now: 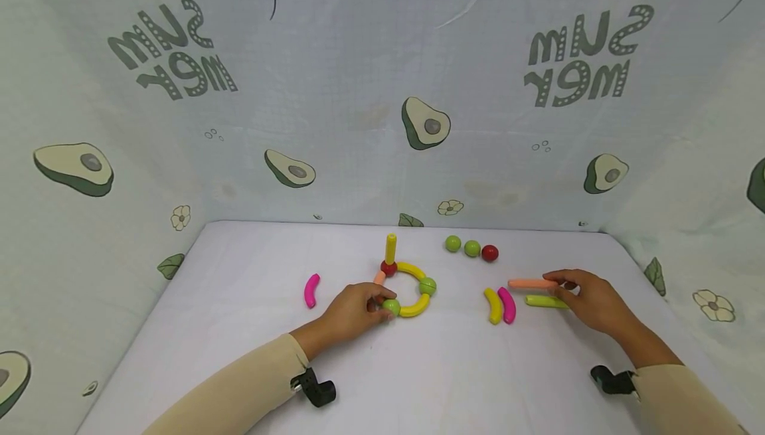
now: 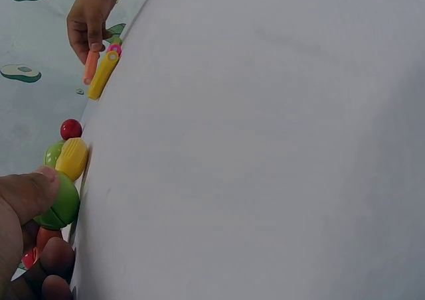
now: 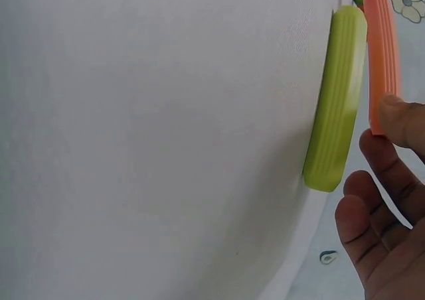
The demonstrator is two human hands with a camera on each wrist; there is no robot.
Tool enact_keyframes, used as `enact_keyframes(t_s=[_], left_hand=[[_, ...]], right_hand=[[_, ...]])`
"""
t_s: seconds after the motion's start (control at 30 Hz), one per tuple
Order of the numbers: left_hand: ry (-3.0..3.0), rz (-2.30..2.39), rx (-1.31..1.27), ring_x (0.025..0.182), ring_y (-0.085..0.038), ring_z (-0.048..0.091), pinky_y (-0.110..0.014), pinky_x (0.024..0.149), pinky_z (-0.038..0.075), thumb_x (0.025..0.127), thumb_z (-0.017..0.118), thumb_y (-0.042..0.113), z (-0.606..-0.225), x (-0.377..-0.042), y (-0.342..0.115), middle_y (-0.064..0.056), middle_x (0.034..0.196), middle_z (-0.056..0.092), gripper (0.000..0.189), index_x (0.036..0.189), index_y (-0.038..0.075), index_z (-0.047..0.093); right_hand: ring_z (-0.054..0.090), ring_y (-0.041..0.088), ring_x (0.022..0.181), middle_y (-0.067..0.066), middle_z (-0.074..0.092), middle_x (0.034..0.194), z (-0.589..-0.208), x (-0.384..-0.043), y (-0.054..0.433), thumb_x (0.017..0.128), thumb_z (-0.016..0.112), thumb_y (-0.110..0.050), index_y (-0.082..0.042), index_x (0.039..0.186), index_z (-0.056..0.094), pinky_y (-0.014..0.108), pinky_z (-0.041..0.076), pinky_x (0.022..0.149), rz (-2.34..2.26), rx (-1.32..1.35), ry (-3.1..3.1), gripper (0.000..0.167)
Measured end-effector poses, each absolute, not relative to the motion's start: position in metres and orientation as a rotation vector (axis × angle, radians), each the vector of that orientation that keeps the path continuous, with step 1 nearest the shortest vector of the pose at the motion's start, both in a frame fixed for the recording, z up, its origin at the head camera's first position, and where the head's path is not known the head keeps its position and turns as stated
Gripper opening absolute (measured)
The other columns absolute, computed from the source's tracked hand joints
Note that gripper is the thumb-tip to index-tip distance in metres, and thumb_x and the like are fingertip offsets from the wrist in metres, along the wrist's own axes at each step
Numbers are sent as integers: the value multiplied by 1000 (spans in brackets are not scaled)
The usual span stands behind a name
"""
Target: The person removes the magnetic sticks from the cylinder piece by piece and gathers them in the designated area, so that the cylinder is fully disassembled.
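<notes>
My left hand (image 1: pixel 352 313) pinches a green ball (image 1: pixel 391 306) between thumb and fingers at the near left of a ring of plastic building pieces. That ring also has yellow curved rods (image 1: pixel 416 307), a second green ball (image 1: pixel 427 286) and a red ball (image 1: pixel 389 268). A straight yellow rod (image 1: pixel 391 249) points away from the red ball, and an orange rod (image 1: pixel 379 277) is partly hidden behind the left hand. Over on the right, my right hand (image 1: pixel 592 300) pinches one end of a straight orange rod (image 3: pixel 383 54). Beside it lies a lime-green rod (image 3: pixel 337 101).
A magenta curved rod (image 1: pixel 311 291) lies left of the ring. Between the hands are a yellow curved rod (image 1: pixel 493 306) and another magenta one (image 1: pixel 507 305). Toward the back sit two green balls (image 1: pixel 453 244) and a red one (image 1: pixel 490 253). Printed cloth (image 1: pixel 370 182) surrounds the white table (image 1: pixel 454 375).
</notes>
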State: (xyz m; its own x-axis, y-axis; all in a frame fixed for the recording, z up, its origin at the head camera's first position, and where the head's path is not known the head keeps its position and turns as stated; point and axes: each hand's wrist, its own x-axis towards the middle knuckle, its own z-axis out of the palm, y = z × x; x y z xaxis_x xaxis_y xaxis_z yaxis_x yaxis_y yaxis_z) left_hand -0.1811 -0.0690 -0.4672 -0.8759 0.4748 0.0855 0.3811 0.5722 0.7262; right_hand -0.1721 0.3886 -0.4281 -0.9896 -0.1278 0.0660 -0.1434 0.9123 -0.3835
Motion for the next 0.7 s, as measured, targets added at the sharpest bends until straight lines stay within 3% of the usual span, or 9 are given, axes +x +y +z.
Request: enact_keyframes(t_s=[0.33,0.7], left_hand=[[2678,1189,723,72,-7,53,-22,63,47,89,83,21,-467,-181,-70,15,88,63,33,120,18,75],[2677,1203,754,72,-7,53,-22,63,47,88,83,19,-469,-183,-70,13,88,63,32,119,16,76]], right_hand=[[58,42,99,27,64,114,-428,-174,397,99,66,-11,3,127,66,56,55,77,603,196,-3075,31],[57,46,103,32,62,118,-426,-174,405,102,65,-20,4,127,65,63,52,84,605,150,-3108,35]])
